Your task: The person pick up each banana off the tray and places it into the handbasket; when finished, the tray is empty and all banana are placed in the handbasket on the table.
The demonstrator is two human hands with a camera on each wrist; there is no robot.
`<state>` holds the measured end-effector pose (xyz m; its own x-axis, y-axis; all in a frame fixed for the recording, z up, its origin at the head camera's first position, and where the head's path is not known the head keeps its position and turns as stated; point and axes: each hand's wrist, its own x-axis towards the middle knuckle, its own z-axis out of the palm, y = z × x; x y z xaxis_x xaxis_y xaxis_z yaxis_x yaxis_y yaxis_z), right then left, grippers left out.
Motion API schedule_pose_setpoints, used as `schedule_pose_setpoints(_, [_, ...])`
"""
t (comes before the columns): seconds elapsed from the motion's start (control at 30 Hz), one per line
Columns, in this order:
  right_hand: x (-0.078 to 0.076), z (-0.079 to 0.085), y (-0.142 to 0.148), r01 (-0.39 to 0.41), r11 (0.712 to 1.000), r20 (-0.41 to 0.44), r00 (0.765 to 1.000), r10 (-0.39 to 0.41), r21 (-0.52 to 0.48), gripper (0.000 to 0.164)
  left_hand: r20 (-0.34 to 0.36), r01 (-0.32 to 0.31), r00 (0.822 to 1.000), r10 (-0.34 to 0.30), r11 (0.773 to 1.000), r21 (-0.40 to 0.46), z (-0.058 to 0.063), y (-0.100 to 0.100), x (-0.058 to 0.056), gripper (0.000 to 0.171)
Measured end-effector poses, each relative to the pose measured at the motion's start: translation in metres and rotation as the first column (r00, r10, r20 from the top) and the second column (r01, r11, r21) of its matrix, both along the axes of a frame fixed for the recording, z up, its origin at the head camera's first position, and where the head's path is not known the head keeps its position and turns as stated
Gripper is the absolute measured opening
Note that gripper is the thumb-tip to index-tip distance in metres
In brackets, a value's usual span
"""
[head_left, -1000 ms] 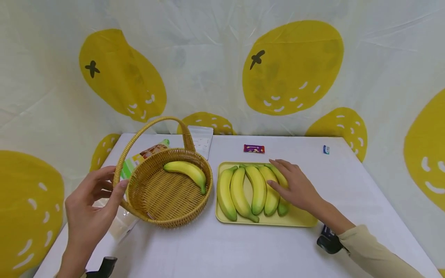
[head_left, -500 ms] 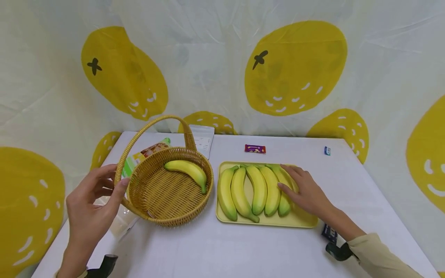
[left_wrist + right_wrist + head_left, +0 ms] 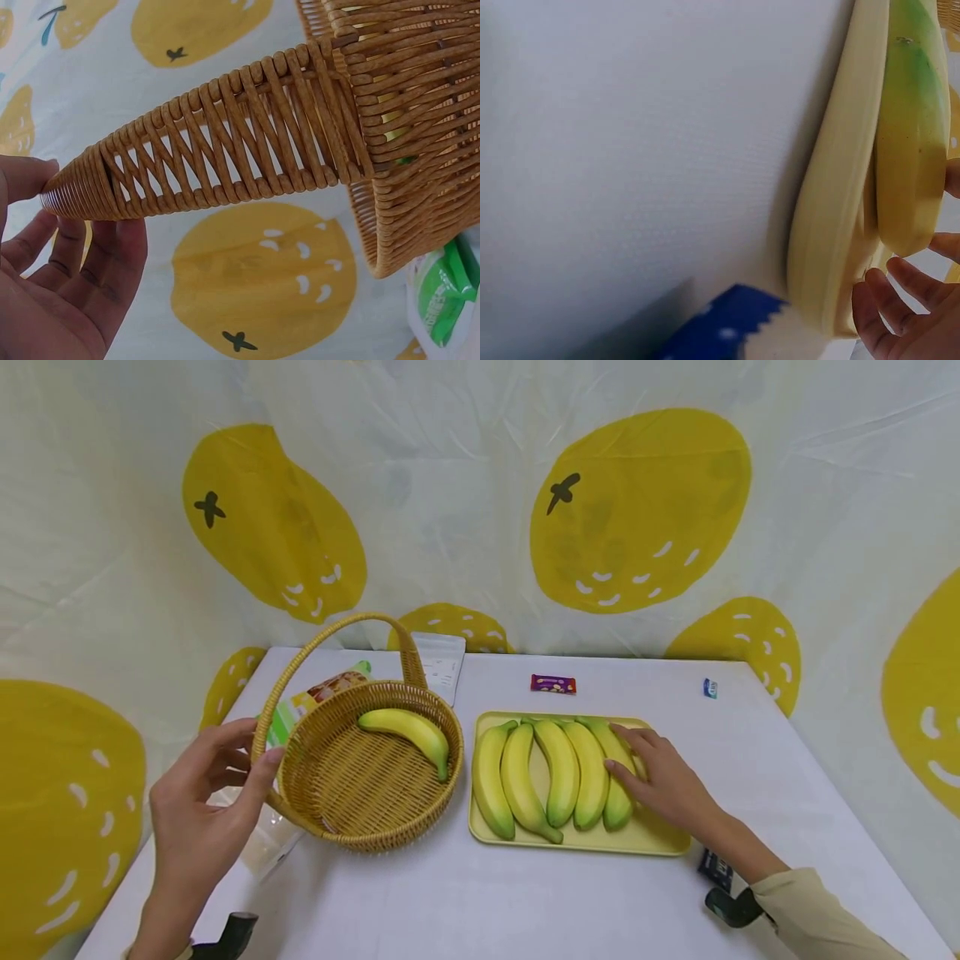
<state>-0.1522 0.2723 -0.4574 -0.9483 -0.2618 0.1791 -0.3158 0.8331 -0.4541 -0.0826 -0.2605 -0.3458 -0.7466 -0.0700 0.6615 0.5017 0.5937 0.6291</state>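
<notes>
Our left hand [image 3: 206, 810] grasps the handle [image 3: 296, 668] of a wicker basket [image 3: 348, 781], thumb on the near side and fingers on the other, as the left wrist view also shows. The basket sits toward the left edge of the table [image 3: 450, 910], tilted toward us; we cannot tell whether its base touches the cloth. Inside it, one curved banana [image 3: 408, 732] lies against the right wall.

Beside the basket, right of the table's middle, a yellow tray [image 3: 663, 842] carries a row of bananas [image 3: 562, 772], five of them plain to see. Our right hand [image 3: 667, 785] is at the right end of that row, fingers loose and spread against the end banana [image 3: 617, 777] without clasping it; the banana rests in the tray, close to the right rim.

Behind the basket, toward the table's far left corner, we see a green and brown packet [image 3: 318, 693] and a white pouch [image 3: 441, 664]. A clear packet [image 3: 270, 839] lies below our left hand. A purple packet [image 3: 553, 684] is near the far edge, a small blue-and-white packet [image 3: 710, 688] toward the far right corner, and a dark packet [image 3: 715, 868] just off the tray's near right corner.
</notes>
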Motion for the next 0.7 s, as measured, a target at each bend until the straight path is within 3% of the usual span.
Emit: schedule_pose_setpoints(0.7, [-0.0056, -0.0069, 0.0006, 0.053, 0.998, -0.028, 0.998, -0.055, -0.046, 0.061, -0.014, -0.015, 1.0, 0.015, 1.0, -0.005, -0.0002, 0.0031, 0.0014, 0.046])
